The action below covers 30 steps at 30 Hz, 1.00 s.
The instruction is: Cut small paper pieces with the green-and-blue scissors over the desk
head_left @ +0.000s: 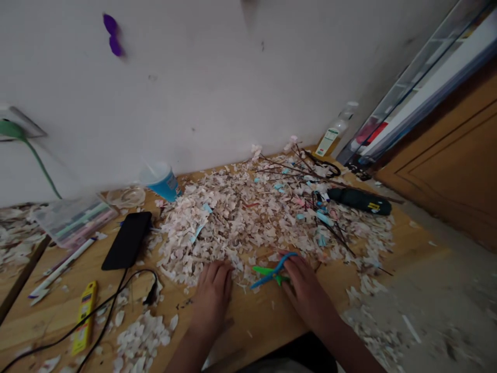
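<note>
Fingers (298, 271) of right hand (306, 292) clasp one pair of scissors (274, 273)

The blue-and-green scissors sit above the table (258, 321), before one broad heap of pale petals (236, 217). One left hand (213, 287) touches its edge; fingertips are hidden, so its grip cannot be told. Leftward lies one phone (127, 241); behind stand one cup (167, 186), one bottle (332, 135).

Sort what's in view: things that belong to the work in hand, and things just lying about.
Likely in the work:
blue-and-green scissors, in the right hand
pale petal-like scraps, by the left hand

Apparently lying about:
black phone
blue cup
bottle
</note>
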Tool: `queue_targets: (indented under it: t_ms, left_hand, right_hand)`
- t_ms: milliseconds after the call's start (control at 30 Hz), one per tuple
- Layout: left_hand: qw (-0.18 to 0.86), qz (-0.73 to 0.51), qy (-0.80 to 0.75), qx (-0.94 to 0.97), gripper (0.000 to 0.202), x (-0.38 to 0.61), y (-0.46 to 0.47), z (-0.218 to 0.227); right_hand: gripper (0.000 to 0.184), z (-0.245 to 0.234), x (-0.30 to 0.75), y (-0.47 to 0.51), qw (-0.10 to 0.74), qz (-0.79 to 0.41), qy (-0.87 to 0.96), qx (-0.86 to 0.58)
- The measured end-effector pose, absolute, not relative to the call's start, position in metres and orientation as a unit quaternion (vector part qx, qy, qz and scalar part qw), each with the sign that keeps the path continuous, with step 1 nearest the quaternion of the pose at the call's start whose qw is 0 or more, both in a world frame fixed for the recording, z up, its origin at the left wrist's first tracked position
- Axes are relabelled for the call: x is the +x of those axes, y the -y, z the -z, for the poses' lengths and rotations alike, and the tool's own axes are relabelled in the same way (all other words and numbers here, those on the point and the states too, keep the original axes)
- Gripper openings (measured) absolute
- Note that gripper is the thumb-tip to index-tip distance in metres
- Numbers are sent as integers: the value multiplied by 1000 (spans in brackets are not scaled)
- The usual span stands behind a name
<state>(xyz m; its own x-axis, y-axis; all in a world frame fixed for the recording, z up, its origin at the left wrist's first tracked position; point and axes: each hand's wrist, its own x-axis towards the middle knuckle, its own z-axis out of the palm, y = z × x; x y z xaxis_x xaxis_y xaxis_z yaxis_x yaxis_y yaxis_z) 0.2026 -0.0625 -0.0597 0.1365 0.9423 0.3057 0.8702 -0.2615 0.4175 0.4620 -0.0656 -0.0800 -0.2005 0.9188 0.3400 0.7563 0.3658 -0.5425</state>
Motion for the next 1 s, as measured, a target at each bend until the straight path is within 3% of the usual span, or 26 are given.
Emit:
queue_targets:
  t_ms: [367, 533, 667, 833, 1000]
  left_hand:
    - [49, -302, -564, 767, 22, 194, 98, 63]
    - [25, -315, -542, 778, 21, 196, 97, 63]
    - [37, -340, -528, 777, 22, 195, 97, 61]
    - [93, -344, -487, 798, 28, 196, 94, 59]
    - [167, -338, -433, 819, 24, 184, 135, 67]
  right_hand:
    - [44, 102, 437, 50, 332, -129, 751, -556]
    - [43, 106, 437, 55, 383, -179, 729, -538]
    - [35, 90, 433, 57, 476, -284, 619, -556]
    - [47, 63, 402, 62, 568, -510, 372, -529]
    - [46, 59, 381, 61, 624, -559, 243, -489]
